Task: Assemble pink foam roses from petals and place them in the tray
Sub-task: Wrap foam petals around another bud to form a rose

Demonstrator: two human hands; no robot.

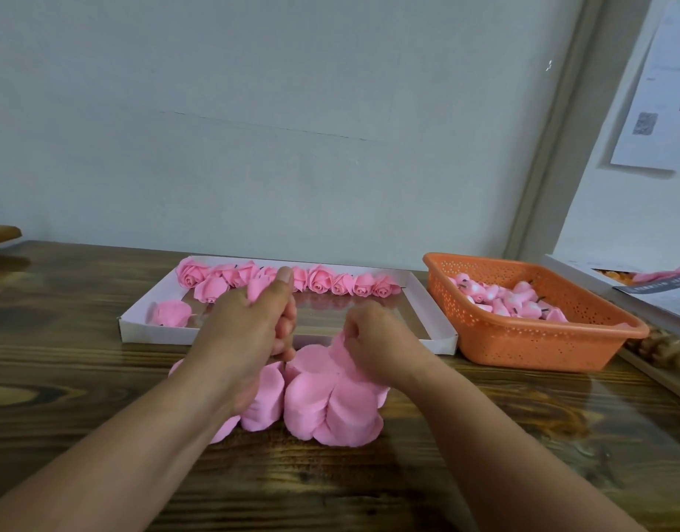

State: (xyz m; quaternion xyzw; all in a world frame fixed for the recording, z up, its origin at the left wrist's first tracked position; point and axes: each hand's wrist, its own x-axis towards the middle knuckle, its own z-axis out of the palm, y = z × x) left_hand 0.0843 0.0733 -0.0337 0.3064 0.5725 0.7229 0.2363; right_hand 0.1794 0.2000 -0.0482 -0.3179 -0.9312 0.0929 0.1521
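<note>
gripping a half-made rose (pixel 262 288) w/ left hand (pixel 250 320); right hand (pixel 373 334) pinching petal off pile (pixel 330 408).

A dark brown wooden table (pixel 100 378) with strong grain has a glossy, lacquered finish that reflects light. On it lies a pile of pink foam petals (pixel 330 408), matt and soft-looking, with a fine, slightly grainy surface. Behind them sits a shallow white cardboard tray (pixel 438 341) with matt walls and a shiny, mirror-like floor that reflects the row of matt pink foam roses (pixel 319 280) standing in it. To the right, an orange plastic basket (pixel 522 339) has smooth, perforated walls with a faint sheen. The pale wall (pixel 292 128) behind looks matt and painted.
</note>
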